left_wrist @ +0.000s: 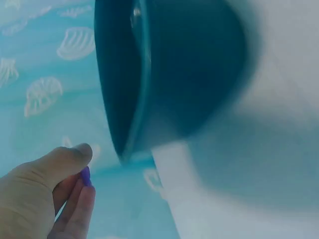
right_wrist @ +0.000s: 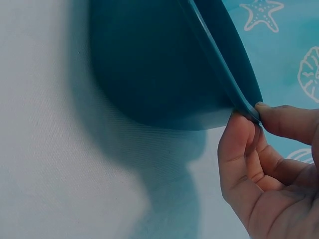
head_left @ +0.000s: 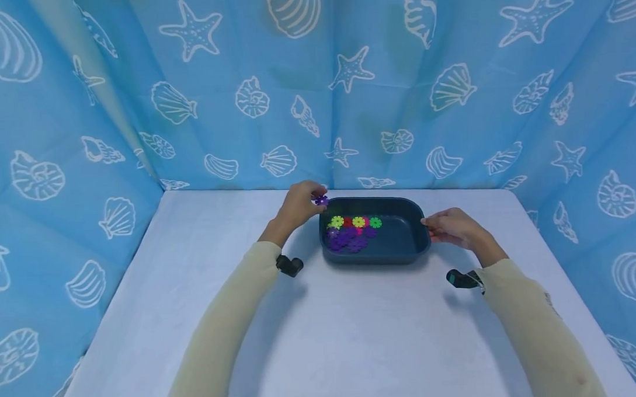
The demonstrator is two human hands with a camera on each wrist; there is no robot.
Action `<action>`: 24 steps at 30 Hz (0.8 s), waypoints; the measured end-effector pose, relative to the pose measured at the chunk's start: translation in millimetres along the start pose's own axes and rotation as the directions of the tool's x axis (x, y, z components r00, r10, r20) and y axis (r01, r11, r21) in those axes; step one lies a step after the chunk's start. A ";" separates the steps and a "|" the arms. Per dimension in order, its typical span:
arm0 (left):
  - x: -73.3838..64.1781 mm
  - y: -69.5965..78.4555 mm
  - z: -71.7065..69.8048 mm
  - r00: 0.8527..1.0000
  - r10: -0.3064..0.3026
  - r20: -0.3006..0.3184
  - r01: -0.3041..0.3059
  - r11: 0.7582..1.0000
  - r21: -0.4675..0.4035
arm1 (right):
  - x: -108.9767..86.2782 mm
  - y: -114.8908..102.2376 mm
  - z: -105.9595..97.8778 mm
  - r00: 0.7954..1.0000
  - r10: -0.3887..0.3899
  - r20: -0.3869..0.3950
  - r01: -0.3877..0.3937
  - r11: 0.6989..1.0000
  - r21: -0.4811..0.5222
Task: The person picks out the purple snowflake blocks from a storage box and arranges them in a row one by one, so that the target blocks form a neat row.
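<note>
A dark blue-grey plastic tub (head_left: 404,251) stands toward the back of the white table. At its left end my left hand (head_left: 299,205) pinches a small purple flower-shaped disc (head_left: 321,200) between thumb and fingers, beside the rim. In the left wrist view only a sliver of the purple disc (left_wrist: 85,176) shows. My right hand (head_left: 453,227) grips the tub's right end, thumb over the rim and fingers beneath it, as the right wrist view shows at the rim (right_wrist: 219,69). Inside, purple discs (head_left: 351,239) pile up at the left with several yellow, red, pink and green ones.
The table (head_left: 365,331) has a white cover. Blue curtains (head_left: 215,114) with white shell and starfish prints hang behind it and along both sides. A small black camera (head_left: 290,265) is strapped to the left wrist, another camera (head_left: 461,279) to the right.
</note>
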State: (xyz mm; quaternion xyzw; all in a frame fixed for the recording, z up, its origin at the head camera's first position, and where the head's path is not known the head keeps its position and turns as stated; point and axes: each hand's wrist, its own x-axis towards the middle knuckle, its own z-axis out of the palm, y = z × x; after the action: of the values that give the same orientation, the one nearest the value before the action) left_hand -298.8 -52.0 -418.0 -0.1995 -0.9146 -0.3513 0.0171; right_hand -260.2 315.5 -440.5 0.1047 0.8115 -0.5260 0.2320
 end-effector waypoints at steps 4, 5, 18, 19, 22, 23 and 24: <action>-9.3 -20.5 -5.8 0.998 -0.059 -0.012 0.059 0.998 0.004 | -0.4 3.0 -3.1 1.000 -0.003 0.000 0.003 1.000 -0.007; -11.9 -25.6 -5.9 0.997 -0.075 -0.009 0.075 0.997 0.003 | -0.6 3.4 -3.6 1.000 -0.002 0.002 0.002 1.000 -0.006; -41.2 -70.7 9.3 0.979 -0.202 0.029 0.202 0.979 0.019 | -0.2 0.9 -3.7 1.000 0.013 0.004 -0.012 1.000 -0.015; -42.7 -72.4 10.1 0.979 -0.202 0.028 0.201 0.979 0.020 | 0.0 0.5 -3.4 1.000 0.013 0.005 -0.013 1.000 -0.015; -45.8 -77.3 11.6 0.979 -0.203 0.024 0.202 0.979 0.025 | 0.6 -1.1 -2.5 1.000 0.012 0.011 -0.012 1.000 -0.013; -46.5 -78.5 11.7 0.979 -0.203 0.024 0.202 0.979 0.024 | 0.8 -1.8 -2.1 1.000 0.012 0.012 -0.012 1.000 -0.012; -47.1 -79.6 11.6 0.979 -0.202 0.023 0.201 0.979 0.024 | 1.1 -2.3 -1.8 1.000 0.012 0.013 -0.012 1.000 -0.012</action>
State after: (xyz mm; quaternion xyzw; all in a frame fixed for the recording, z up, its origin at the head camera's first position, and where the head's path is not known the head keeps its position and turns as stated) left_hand -284.3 -114.7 -485.4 -0.1100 -0.9340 -0.3387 -0.0281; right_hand -262.6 316.1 -438.5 0.1049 0.8125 -0.5204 0.2409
